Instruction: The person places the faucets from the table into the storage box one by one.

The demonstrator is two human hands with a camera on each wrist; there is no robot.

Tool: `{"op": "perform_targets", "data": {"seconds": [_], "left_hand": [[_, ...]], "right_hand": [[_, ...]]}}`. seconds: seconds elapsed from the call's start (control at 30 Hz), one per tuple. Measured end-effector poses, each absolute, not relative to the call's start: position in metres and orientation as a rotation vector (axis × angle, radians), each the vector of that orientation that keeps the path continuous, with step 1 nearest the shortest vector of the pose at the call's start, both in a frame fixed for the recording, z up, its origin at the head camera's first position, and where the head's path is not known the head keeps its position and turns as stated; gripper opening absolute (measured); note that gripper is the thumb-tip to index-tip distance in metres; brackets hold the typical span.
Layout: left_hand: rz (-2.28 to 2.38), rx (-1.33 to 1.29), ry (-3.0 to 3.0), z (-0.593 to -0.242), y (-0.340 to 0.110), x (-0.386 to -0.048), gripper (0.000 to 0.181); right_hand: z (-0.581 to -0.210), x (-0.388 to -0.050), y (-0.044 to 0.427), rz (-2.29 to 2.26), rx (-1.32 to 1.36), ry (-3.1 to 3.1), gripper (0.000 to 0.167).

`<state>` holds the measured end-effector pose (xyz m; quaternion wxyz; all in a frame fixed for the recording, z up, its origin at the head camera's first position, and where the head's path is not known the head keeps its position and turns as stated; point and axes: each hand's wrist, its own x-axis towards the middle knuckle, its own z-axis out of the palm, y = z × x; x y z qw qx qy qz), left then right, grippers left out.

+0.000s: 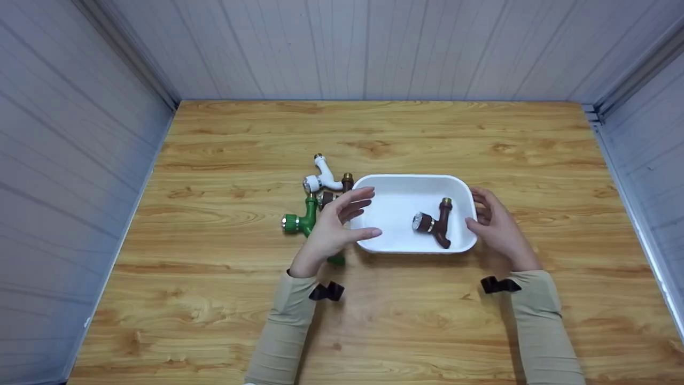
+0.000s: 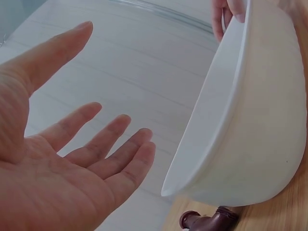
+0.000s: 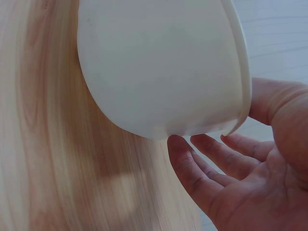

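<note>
Evidently, in the head view, a white basin (image 1: pixel 393 214) is sitting slightly right of the middle of the wooden table (image 1: pixel 214 299), its long axis running left to right, along the table's far edge. The right hand (image 1: pixel 502 230) is pinching the basin's right end, thumb at the rim and fingers outside. The left hand (image 1: pixel 334 227) is hovering by the left end, thumb and fingers spread well apart, gripping nothing. Inside, a brown tap (image 1: pixel 442 224) is lying toward the right end, so the right hand is nearer to it. Toward the table's left edge, a white tap (image 1: pixel 325 176), a green tap (image 1: pixel 307 220) and a second brown tap (image 1: pixel 327 200) are lying close together, the left hand partly covering them.

In the left wrist view, the left palm is facing the basin, a gap separating its fingertips from the wall.

In the right wrist view, fingertips are touching the outer wall while the rim is hiding the thumb's tip; whether the base is resting flat, I cannot tell.
</note>
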<state>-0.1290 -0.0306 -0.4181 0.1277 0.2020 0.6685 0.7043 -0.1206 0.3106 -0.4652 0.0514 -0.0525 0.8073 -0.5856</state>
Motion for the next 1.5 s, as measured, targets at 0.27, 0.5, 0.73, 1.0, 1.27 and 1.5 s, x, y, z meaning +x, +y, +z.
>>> {"op": "perform_targets", "data": {"seconds": [0.27,0.5,0.73,1.0,1.27,1.5], "left_hand": [[2.085,0.586,1.92,-0.421,-0.037,-0.129,0.07],[2.124,0.614,1.854,-0.424,-0.046,-0.13,0.07],[2.13,0.592,1.815,-0.432,-0.053,-0.132,0.073],[2.155,0.575,1.797,-0.454,-0.06,-0.139,0.074],[2.198,0.576,1.777,-0.459,-0.068,-0.142,0.075],[2.229,0.531,1.752,-0.464,-0.076,-0.141,0.074]], "right_hand": [[-0.489,-0.128,0.323,-1.76,-0.128,2.466,0.063],[-0.468,-0.121,0.313,-1.727,-0.129,2.484,0.061],[-0.465,-0.12,0.309,-1.783,-0.187,2.475,0.06],[-0.49,-0.128,0.322,-1.763,-0.129,2.479,0.064],[-0.473,-0.124,0.314,-1.729,-0.139,2.482,0.062],[-0.468,-0.122,0.311,-1.758,-0.175,2.469,0.061]]}}
